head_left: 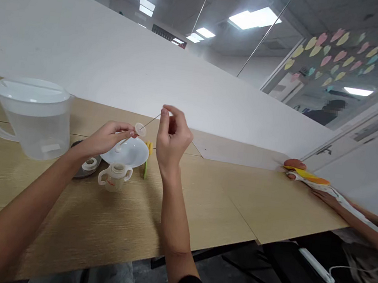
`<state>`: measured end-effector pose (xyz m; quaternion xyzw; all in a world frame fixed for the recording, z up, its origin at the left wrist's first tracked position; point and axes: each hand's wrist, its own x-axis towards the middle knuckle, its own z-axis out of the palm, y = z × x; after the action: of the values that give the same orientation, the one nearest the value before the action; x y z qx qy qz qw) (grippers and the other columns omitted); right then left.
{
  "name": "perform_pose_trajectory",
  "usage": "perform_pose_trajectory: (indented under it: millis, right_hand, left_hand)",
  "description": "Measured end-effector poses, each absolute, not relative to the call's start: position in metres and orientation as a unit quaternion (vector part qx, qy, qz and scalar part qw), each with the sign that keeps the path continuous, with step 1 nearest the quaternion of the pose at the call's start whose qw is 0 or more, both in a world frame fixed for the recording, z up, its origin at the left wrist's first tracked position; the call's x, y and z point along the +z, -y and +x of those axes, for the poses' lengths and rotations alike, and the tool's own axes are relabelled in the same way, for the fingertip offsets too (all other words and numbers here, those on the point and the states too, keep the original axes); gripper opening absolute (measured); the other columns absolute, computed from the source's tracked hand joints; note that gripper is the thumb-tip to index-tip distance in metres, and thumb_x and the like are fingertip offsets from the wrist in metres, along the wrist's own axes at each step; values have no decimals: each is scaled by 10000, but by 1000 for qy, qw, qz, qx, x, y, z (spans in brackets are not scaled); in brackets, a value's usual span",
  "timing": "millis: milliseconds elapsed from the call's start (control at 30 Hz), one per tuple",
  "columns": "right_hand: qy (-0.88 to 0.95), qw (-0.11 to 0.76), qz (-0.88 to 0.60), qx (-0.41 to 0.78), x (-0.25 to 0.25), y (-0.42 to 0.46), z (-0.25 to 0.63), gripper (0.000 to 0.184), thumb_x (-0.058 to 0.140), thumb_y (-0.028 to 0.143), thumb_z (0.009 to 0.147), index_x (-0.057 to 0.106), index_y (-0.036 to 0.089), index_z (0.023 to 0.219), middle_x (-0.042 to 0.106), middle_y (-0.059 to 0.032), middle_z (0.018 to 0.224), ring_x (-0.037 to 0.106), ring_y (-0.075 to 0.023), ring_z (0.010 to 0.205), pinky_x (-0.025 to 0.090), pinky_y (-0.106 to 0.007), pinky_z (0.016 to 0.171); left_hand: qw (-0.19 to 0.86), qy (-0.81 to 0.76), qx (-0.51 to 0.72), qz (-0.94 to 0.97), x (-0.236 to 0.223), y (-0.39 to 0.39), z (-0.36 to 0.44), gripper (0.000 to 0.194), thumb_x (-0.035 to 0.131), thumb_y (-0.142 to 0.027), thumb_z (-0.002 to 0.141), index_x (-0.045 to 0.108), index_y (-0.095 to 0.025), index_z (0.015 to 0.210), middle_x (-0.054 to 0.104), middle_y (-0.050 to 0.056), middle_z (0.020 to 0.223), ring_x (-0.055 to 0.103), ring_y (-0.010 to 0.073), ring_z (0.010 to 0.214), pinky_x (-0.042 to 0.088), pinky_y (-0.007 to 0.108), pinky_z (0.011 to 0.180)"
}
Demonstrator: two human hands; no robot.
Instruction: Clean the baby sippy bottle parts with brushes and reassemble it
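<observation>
My left hand [109, 138] pinches a straw piece with a round translucent disc [140, 129] at its upper end. Below the fingers its thin tube [124, 141] slants down over the white bowl [138, 155] to a small whitish end piece. My right hand [175, 135] is closed, thumb and index finger together, on a thin rod [152, 121] that runs down to the disc. Whether the rod has bristles is hidden. Just in front of the bowl stands a clear two-handled sippy cup [114, 182], its top open.
A lidded plastic pitcher [37, 126] stands at left. Beside the bowl, a dark dish [83, 173] holds a white ring [89, 164]. A yellow-and-green item [146, 159] lies right of the bowl. Another person's arm [350, 211] rests on the table at far right, near yellow cloth [310, 176].
</observation>
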<state>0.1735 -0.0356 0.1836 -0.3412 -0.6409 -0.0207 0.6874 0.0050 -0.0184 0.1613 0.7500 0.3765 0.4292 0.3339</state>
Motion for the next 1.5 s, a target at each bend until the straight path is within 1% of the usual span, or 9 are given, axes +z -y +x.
perform_pose_trajectory:
  millis: [67, 133, 300, 433, 633, 867, 1133, 1233, 1500]
  right_hand:
    - [630, 691, -354, -39, 183, 34, 174, 281, 515, 416, 952, 658, 225, 1100, 609, 11, 747, 508, -92, 588, 432, -240, 598]
    - [628, 686, -364, -52, 184, 33, 177, 256, 544, 377, 935, 654, 234, 1117, 618, 8, 776, 500, -89, 583, 430, -240, 589]
    - [650, 661, -372, -41, 188, 33, 184, 165, 561, 317, 895, 693, 218, 883, 648, -3, 819, 511, -90, 598, 435, -240, 589]
    - [663, 635, -396, 12, 190, 36, 186, 154, 574, 290, 848, 652, 193, 758, 605, 26, 684, 481, -85, 540, 421, -238, 571]
    - [700, 559, -441, 49, 190, 37, 183, 148, 564, 267, 809, 624, 185, 703, 571, 38, 606, 471, -91, 523, 381, -231, 547]
    - [745, 461, -479, 49, 183, 28, 170, 140, 577, 207, 789, 653, 188, 673, 605, 22, 625, 517, -116, 588, 373, -246, 596]
    - [651, 614, -441, 66, 195, 42, 192, 157, 552, 252, 827, 643, 192, 713, 576, 30, 646, 512, -117, 626, 408, -256, 626]
    - [620, 655, -426, 76, 198, 49, 200, 162, 557, 276, 841, 632, 195, 722, 555, 31, 646, 505, -118, 642, 418, -262, 638]
    - [571, 720, -390, 53, 202, 65, 202, 179, 574, 337, 860, 616, 200, 753, 566, 16, 711, 500, -121, 685, 422, -263, 636]
  left_hand:
    - [332, -377, 417, 757, 161, 18, 3, 411, 527, -550, 834, 663, -164, 868, 671, 41, 887, 583, 169, 768, 441, 241, 638]
    - [321, -387, 412, 760, 160, 18, 1, 415, 510, -546, 847, 659, -159, 856, 663, 36, 861, 577, 158, 744, 434, 235, 626]
    - [321, -387, 401, 766, 159, 15, 1, 400, 523, -530, 833, 656, -153, 830, 656, 40, 848, 579, 159, 748, 433, 227, 604]
    - [322, -401, 419, 748, 159, 14, 2, 393, 517, -511, 832, 667, -149, 871, 661, 39, 825, 565, 145, 696, 414, 224, 581]
    - [325, -408, 420, 743, 157, 10, 0, 386, 539, -495, 811, 676, -139, 867, 666, 44, 811, 569, 148, 683, 414, 230, 577]
    - [292, -411, 427, 751, 153, 5, 3, 412, 543, -521, 811, 707, -167, 944, 675, 35, 824, 578, 163, 718, 432, 234, 606]
    - [265, -441, 422, 747, 145, -10, -4, 468, 539, -592, 820, 712, -162, 887, 666, 37, 829, 516, 142, 661, 383, 233, 570]
    - [264, -440, 419, 749, 146, -10, -1, 485, 524, -600, 820, 709, -155, 874, 679, 48, 841, 555, 171, 725, 409, 251, 621]
    - [215, -425, 446, 758, 146, -11, -3, 457, 522, -605, 819, 733, -211, 914, 725, 42, 1058, 621, 242, 1000, 460, 286, 862]
